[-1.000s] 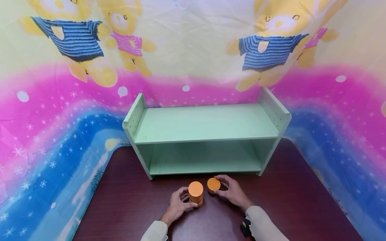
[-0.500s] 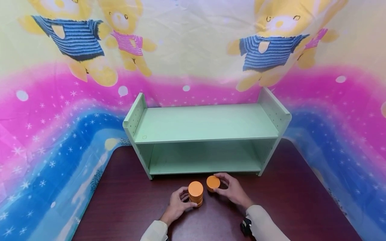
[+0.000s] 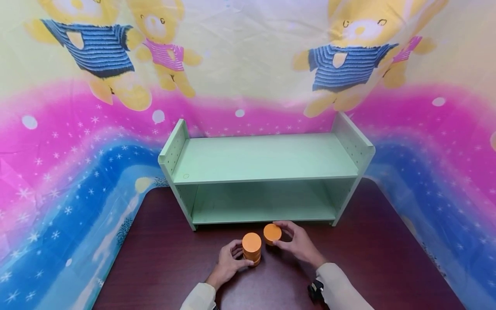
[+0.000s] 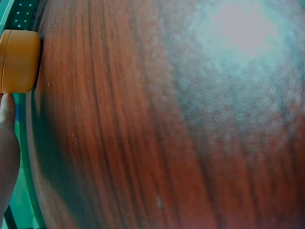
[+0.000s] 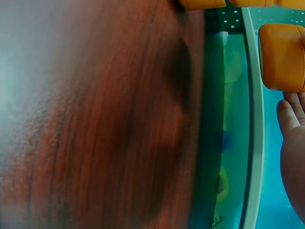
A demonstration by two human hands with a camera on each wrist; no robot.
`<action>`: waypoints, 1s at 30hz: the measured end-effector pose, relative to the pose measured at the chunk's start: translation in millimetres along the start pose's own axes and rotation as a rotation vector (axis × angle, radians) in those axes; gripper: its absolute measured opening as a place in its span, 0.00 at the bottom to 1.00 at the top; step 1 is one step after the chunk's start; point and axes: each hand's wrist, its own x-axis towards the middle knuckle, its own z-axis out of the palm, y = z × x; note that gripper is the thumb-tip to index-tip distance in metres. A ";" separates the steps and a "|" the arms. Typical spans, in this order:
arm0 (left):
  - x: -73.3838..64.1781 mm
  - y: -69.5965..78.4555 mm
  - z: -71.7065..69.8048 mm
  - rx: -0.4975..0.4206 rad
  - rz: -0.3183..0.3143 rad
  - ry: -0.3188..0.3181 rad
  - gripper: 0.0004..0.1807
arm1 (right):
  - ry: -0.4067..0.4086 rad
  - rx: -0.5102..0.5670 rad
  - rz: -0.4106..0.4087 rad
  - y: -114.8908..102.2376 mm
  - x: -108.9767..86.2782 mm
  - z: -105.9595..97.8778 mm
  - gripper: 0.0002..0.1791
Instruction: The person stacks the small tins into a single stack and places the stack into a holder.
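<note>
In the head view, a stack of orange round lidded containers (image 3: 252,244) stands on the table in front of the shelf. My left hand (image 3: 227,262) grips its left side, thumb toward the near side. To the right, my right hand (image 3: 300,244) pinches one short orange round container (image 3: 272,233) between thumb and fingers. The right wrist view shows this held container (image 5: 282,57) raised over the table, a seam around its side. The left wrist view catches an orange container (image 4: 20,62) at the left edge, with a fingertip (image 4: 7,107) beneath it.
A pale green two-tier shelf (image 3: 263,157) stands on the dark red-brown table (image 3: 162,258) just beyond both hands. Its raised side panels flank the top board. A curtain (image 3: 248,64) printed with bears hangs behind and along both sides.
My right hand has shifted slightly left and away from me, carrying its container. The left hand and the stack stay where they were.
</note>
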 end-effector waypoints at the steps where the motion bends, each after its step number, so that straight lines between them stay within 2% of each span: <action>1: 0.1 0.2 0.1 -0.003 -0.001 0.000 0.29 | 0.000 0.000 -0.005 -1.2 0.3 -0.1 0.29; 14: 0.1 0.0 0.1 -0.002 0.003 -0.001 0.29 | -0.009 0.006 -0.090 -11.3 3.9 -2.9 0.28; 21: 0.3 -1.2 -0.2 0.001 0.020 -0.001 0.29 | -0.012 0.012 -0.101 -17.7 6.6 -5.0 0.28; 22: 1.3 -5.3 -0.7 0.006 0.028 0.000 0.29 | -0.014 0.013 -0.101 -18.6 7.0 -5.2 0.28; 28: 1.1 -5.6 -1.4 0.004 0.039 -0.005 0.29 | -0.014 0.007 -0.124 -23.0 8.0 -6.8 0.27; 30: 0.1 -1.6 -1.0 0.001 0.034 -0.007 0.29 | -0.015 0.002 -0.135 -24.4 8.5 -7.4 0.27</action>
